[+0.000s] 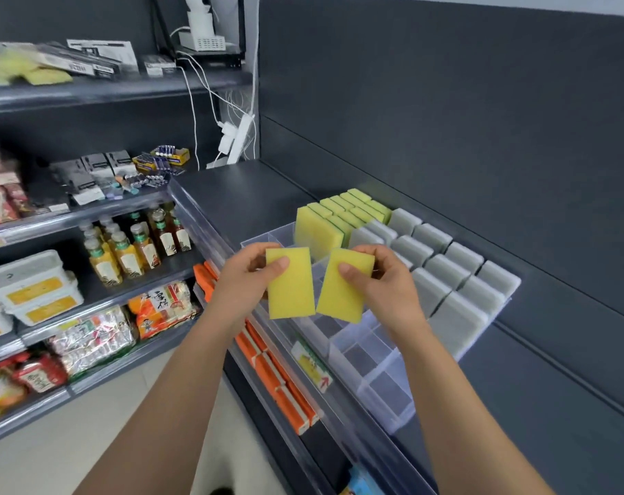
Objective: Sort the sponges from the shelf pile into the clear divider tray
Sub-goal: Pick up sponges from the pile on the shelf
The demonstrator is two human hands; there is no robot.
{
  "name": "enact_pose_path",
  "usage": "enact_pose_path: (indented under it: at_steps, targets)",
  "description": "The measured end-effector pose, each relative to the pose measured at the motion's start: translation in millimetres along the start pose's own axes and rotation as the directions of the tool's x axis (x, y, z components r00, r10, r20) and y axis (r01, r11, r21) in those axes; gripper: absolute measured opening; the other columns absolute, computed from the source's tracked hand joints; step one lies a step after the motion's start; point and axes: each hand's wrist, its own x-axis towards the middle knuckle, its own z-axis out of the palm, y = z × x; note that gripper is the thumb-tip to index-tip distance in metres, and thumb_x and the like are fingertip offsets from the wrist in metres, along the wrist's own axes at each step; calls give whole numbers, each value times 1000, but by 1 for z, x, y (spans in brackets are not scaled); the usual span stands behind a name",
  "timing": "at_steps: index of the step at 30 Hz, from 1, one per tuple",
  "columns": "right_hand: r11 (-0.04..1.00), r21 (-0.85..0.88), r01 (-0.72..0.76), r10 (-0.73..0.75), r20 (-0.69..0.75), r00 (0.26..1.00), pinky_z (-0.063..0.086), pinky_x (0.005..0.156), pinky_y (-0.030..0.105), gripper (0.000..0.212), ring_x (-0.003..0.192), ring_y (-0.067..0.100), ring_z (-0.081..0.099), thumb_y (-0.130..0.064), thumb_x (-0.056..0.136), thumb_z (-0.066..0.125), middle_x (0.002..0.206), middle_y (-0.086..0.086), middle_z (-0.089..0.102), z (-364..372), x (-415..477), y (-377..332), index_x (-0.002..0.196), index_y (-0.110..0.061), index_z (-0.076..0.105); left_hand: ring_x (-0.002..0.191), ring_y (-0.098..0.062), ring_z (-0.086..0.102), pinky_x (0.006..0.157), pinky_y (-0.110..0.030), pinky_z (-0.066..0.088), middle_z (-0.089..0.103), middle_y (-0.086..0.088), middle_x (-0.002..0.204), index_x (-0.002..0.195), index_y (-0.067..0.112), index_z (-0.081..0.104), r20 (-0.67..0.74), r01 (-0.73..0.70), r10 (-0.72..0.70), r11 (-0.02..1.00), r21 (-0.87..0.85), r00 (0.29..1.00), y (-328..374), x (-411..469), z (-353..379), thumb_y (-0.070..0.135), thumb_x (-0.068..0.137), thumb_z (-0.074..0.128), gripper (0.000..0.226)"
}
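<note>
The left sponge (291,285), pinched by the fingers (279,263) of the left hand (246,280), and the right sponge (342,287), pinched by the right hand (382,284), are held above the clear divider tray (385,355) and are probably best lowered upright into empty slots just below the fingers

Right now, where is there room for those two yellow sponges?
In the tray, the near compartments between the price tag and the grey sponges are empty. The bare shelf behind the tray is free too. The far end is packed with yellow sponges.
</note>
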Motion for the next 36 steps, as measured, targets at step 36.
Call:
enact_pose_path:
  at_steps: [36]
  targets:
    - [563,-804,-192,-179,-345,921,48,78,33,37,100,26,51,-23,77,75,108,5,54,106,120,39,111,-16,63,102,-12,61,91,-32,50,65,4,109,105,35,60,608,-217,73,961,168,791,-4,245,-28,4,86,64,36]
